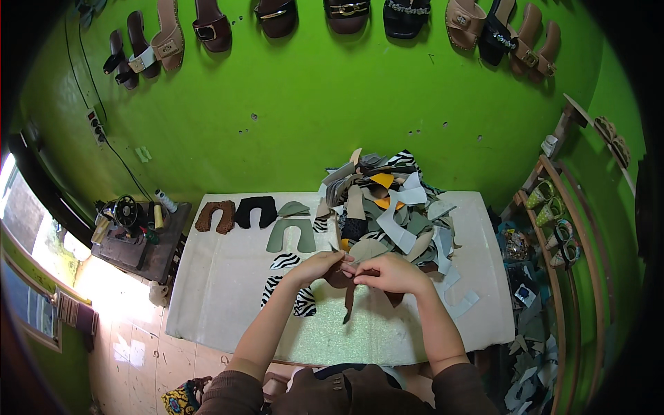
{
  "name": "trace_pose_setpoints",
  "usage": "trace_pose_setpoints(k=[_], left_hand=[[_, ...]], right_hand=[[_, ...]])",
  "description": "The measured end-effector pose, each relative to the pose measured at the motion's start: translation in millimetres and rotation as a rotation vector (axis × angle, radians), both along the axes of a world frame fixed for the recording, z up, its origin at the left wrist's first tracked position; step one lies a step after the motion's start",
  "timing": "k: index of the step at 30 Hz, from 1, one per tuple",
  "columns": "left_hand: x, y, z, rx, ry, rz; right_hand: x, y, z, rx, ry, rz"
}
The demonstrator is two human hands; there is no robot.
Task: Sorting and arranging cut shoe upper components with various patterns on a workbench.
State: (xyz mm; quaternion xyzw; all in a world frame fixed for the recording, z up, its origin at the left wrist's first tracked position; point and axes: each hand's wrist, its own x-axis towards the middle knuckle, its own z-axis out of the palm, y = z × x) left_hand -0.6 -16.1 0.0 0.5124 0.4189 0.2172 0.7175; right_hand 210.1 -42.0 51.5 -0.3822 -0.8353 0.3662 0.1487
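Observation:
Both hands meet over the near middle of the table, pinching a dark brown cut piece of leather-like material (348,301). One strip of it hangs below my fingers, and another brown corner shows under my right wrist. My left hand (324,267) grips its left side; my right hand (389,274) is closed at its upper right, with fingertips partly hidden. Beside my left wrist lies a zebra-print U-shaped piece (305,303). Beyond it are a grey-green U-shaped piece (291,234), a black one (256,210) and a brown speckled one (215,216).
A large heap of cut scraps (387,200) covers the table's far right. The pale table (207,297) has a sewing machine (126,216) on a stand to its left. Sandals (346,17) hang on the green wall; a wooden rack (560,277) and scraps stand at right.

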Motion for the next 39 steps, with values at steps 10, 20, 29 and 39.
trace_pose_setpoints(k=[10,20,29,39], left_hand=[[9.3,-11.8,10.2,-0.081,0.001,0.011],[6.6,-9.0,3.1,0.126,0.068,-0.389],[6.3,-13.8,29.6,0.082,0.355,-0.685],[-9.6,-13.0,10.6,0.127,0.248,-0.492]], right_hand=[[-11.0,15.4,-19.2,0.016,0.052,-0.108],[-3.8,19.2,-37.8,-0.267,0.249,-0.167],[0.2,17.3,-52.1,-0.185,0.242,0.168],[12.8,8.4,-65.9,-0.470,0.215,0.049]])
